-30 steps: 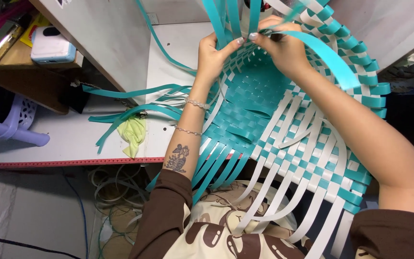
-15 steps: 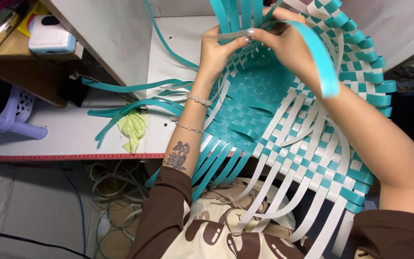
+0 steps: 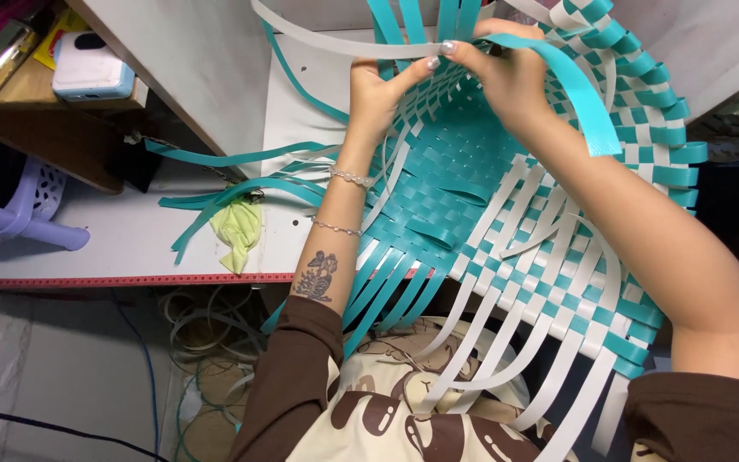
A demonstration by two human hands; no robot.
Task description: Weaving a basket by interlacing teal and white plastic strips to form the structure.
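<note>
A half-woven basket (image 3: 558,248) of teal and white plastic strips lies tilted between the white bench and my lap, its mouth toward me. My left hand (image 3: 380,96) pinches a long white strip (image 3: 327,43) at the basket's far wall, where upright teal strips stand. My right hand (image 3: 506,73) grips the same spot from the right, holding a loose teal strip (image 3: 579,94) that arcs over the rim and ends free. The fingertips of both hands nearly touch. Bracelets ring my left wrist.
Loose teal strips (image 3: 224,192) and a crumpled yellow-green cloth (image 3: 237,231) lie on the white bench (image 3: 87,257) with a red front edge. A wooden shelf (image 3: 53,111) holds a small white-and-blue device (image 3: 91,68). A lilac basket (image 3: 19,210) sits left. Coiled strips (image 3: 207,342) lie on the floor.
Both hands shifted slightly along the far wall. The white strip now runs out to the left from my left hand, and the teal strip's free end swung down on the right.
</note>
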